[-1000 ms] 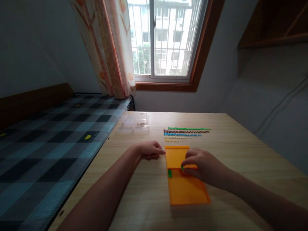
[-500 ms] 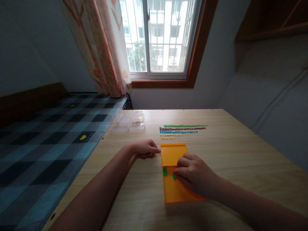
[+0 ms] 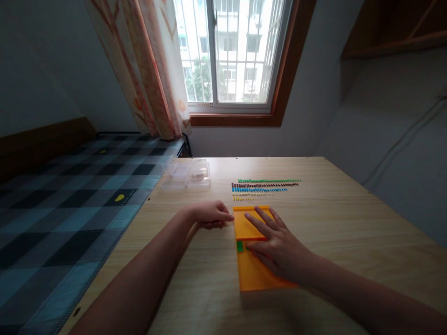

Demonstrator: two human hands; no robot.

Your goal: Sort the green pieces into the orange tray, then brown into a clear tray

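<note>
Already, one green rectangle (image 3: 240,246) lies on the orange plastic tray (image 3: 249,277); my spread right grip (image 3: 275,243) touches another green piece (image 3: 247,247); far multicoloured rows (image 3: 256,186) remain.

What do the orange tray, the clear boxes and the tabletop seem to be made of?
Orange tray: probably plastic, smooth and evenly coloured.
Clear boxes: likely hard plastic, see-through with shiny edges.
Tabletop: wood or wood-look laminate, pale, showing grain.

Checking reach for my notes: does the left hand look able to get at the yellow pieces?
Probably yes: the left hand is at the tray's left edge, the yellow pieces lie just past its far edge, and nothing seems to stand between.
</note>
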